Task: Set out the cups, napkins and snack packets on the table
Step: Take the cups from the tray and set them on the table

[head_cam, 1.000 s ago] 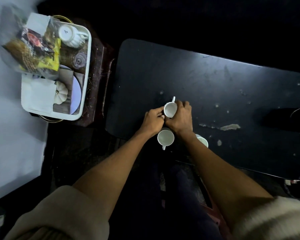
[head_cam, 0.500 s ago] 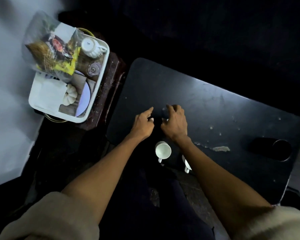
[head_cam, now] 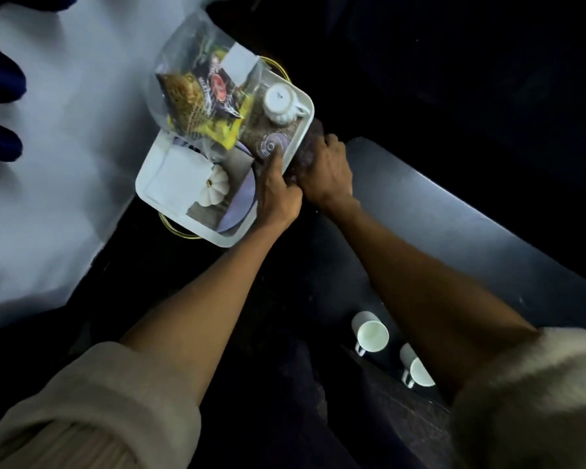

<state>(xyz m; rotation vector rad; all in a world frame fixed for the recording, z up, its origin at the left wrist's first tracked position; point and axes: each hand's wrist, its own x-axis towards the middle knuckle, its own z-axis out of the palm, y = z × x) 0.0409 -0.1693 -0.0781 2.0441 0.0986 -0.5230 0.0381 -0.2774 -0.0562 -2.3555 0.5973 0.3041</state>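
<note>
A white tray sits on a stool left of the dark table. It holds a clear bag of snack packets, an upturned white cup, a small clear glass, folded white napkins and a white pumpkin ornament. My left hand reaches over the tray's near right side, fingertips at the glass. My right hand lies curled against the tray's right rim; its grip is blurred. Two white cups stand at the table's near edge.
A pale plate lies under the things in the tray's near corner. White wall or floor fills the left. My right forearm crosses the table's left end, above the two cups.
Both hands left the cups on the table and moved left to the tray. The view swung left and down, so the table's right part is out of frame.
</note>
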